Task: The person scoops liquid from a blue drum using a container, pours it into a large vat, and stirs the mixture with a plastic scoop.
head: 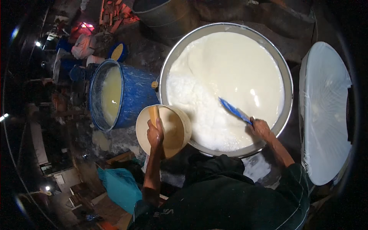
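Note:
In front of me stands a wide round metal vat (221, 27) holding milky white liquid (238, 63). White foam (192, 115) covers the liquid's left and near side. My right hand (261, 129) grips a blue flat-bladed tool (234, 110) at its near end, above the vat's near right part. Its far tip meets the liquid surface near the foam's edge. My left hand (155, 133) is closed around the wooden bar handle (154, 115) of a cream-coloured pail (175, 123). The tilted pail is beside the vat's near left rim; its inside looks mostly bare.
A blue barrel (138, 83) with yellowish liquid (110, 96) stands left of the vat. On the right is a large tub under a stretched white cover (326, 115). A teal sack (120, 187) lies lower left. Fire (87, 26) glows near stacked wood (115, 14) at upper left.

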`<state>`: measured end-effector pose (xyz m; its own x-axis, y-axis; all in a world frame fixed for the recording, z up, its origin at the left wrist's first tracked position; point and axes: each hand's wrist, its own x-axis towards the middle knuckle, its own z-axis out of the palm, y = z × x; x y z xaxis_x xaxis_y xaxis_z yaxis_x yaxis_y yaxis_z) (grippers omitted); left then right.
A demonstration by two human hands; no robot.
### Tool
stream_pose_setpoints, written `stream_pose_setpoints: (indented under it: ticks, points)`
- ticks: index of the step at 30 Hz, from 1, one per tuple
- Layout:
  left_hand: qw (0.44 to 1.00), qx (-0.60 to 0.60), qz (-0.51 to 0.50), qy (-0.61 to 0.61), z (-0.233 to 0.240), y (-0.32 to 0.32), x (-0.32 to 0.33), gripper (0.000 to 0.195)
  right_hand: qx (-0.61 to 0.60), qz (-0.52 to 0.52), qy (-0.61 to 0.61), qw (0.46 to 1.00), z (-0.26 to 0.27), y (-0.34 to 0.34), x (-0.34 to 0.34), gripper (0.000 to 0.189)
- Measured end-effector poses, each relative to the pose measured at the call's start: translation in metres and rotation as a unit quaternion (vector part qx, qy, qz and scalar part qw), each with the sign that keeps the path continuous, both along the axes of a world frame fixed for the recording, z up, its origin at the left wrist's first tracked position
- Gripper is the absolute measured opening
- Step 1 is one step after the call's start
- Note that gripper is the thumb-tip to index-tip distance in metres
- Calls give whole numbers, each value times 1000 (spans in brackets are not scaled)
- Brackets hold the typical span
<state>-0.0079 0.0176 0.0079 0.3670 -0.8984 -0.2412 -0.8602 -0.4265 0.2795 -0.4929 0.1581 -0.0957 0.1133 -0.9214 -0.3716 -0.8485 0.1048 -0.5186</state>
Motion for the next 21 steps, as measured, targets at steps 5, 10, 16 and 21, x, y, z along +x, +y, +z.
stream_pose_setpoints:
  ticks: [5, 10, 16, 21]
  points:
    - [1000, 13, 6, 2, -4, -3, 2, 65, 124, 76, 34, 989, 69, 28, -20, 37]
    - [1000, 0, 10, -1, -6, 0, 7, 63, 81, -94, -100, 987, 120, 2, -58, 45]
    - [1000, 17, 22, -3, -1, -3, -4, 61, -142, -309, -64, 938, 18, -109, -91, 49]
    - [1000, 9, 4, 13, -2, -3, -3, 58, -162, -302, -31, 939, -42, -215, -108, 46]
